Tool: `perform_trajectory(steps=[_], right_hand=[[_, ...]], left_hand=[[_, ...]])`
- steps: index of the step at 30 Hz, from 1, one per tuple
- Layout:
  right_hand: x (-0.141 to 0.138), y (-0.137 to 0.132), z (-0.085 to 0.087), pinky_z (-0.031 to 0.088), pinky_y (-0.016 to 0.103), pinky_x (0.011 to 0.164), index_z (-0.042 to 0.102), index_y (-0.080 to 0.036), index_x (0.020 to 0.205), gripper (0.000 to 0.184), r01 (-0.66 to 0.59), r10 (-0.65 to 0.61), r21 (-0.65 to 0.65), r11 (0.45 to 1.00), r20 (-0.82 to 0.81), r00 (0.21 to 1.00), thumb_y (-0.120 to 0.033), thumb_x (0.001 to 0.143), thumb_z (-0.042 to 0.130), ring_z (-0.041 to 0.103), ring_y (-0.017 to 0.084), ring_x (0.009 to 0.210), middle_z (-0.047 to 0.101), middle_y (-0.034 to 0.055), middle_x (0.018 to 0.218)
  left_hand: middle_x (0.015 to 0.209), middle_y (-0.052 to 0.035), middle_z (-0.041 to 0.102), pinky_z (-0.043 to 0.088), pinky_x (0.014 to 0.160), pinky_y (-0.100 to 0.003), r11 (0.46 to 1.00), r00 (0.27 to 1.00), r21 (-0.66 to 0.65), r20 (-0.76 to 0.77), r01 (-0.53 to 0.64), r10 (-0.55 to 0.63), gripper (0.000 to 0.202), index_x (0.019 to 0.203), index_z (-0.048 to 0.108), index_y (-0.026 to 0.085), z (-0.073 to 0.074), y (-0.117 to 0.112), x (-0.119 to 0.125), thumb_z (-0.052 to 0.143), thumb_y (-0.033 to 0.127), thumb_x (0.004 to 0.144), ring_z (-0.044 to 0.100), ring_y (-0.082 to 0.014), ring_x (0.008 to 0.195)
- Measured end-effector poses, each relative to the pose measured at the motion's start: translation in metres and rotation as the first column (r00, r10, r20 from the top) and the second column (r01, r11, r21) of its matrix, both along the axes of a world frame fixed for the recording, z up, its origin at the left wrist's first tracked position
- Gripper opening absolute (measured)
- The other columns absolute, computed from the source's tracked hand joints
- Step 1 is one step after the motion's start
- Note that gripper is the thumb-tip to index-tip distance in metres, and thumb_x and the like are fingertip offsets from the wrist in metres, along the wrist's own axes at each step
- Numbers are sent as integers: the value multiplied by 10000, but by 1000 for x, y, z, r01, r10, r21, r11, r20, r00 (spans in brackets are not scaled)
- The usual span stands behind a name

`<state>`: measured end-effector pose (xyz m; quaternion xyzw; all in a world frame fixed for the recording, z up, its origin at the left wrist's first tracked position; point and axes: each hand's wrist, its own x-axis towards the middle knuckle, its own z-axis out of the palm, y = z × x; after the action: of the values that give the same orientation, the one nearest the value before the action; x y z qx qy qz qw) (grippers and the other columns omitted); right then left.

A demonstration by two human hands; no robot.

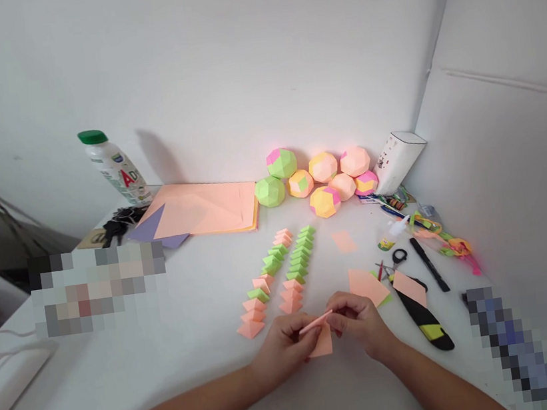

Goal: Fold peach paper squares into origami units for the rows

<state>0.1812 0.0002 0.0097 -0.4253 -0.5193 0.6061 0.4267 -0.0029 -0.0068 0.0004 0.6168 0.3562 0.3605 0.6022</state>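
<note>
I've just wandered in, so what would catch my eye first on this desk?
Probably the cluster of faceted, multicoloured paper balls at the back of the white tabletop. In front of them, two rows of folded green and peach paper pieces run toward the person. Nearest the viewer, the left hand and right hand hold a folded peach paper sheet.
</note>
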Motion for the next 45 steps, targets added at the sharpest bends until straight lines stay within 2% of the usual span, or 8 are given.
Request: perform_trajectory(steps=[11,18,21,23,26,29,37,45], right_hand=[[0,0,1,413,242,483,651,-170,685,207,-10,10,-7,1000,14,1000,-359,724,725,475,94,497,554,-10,631],[2,-3,8,423,249,523,648,-171,729,220,-21,14,78,997,89,996,-375,810,637,482,104,525,547,-3,640],[1,-3,12,447,250,552,663,-188,875,224,-56,33,141,988,158,987,-394,786,657,520,120,583,587,16,728],[0,-3,13,452,251,557,690,-180,828,204,-85,41,185,979,227,973,-375,765,682,539,131,595,598,20,697],[-1,-3,12,454,243,529,689,-163,710,218,-85,54,129,988,233,971,-354,804,644,548,125,543,578,7,589],[0,-4,8,464,231,506,654,-161,724,210,-48,42,35,998,172,984,-356,801,645,559,118,517,579,-5,583],[0,-4,7,482,220,506,697,-141,750,220,-79,74,19,997,177,981,-356,786,663,566,109,517,631,17,612],[0,-2,9,463,212,472,675,-123,724,232,-84,91,-76,993,91,992,-350,770,688,567,106,473,646,19,561]], left_hand=[[505,28,439,317,445,-204,996,1000,-84,14,20,-19,331,747,702,154,1,1,0,517,411,842,392,-97,476],[489,36,446,284,435,-202,982,998,-183,49,43,-34,337,758,698,140,2,3,0,547,434,825,384,-83,457],[476,39,433,280,430,-202,981,996,-180,75,65,-52,350,681,675,142,0,3,-1,548,431,831,374,-79,448],[475,38,440,292,428,-203,984,995,-164,81,70,-58,349,665,674,147,0,3,-1,554,431,829,374,-81,450],[556,2,566,349,452,-215,985,997,-170,76,32,-19,325,751,703,156,2,2,-1,562,440,823,451,-103,489],[656,-35,664,383,473,-225,978,997,-208,66,-19,34,339,764,703,154,3,2,-1,565,460,816,526,-125,529],[738,-62,712,424,511,-246,979,996,-202,92,26,-8,388,801,717,167,5,2,1,529,506,824,601,-170,617],[746,-74,715,438,553,-264,982,989,-173,141,73,-48,413,707,707,171,10,2,0,491,490,856,605,-178,638]])
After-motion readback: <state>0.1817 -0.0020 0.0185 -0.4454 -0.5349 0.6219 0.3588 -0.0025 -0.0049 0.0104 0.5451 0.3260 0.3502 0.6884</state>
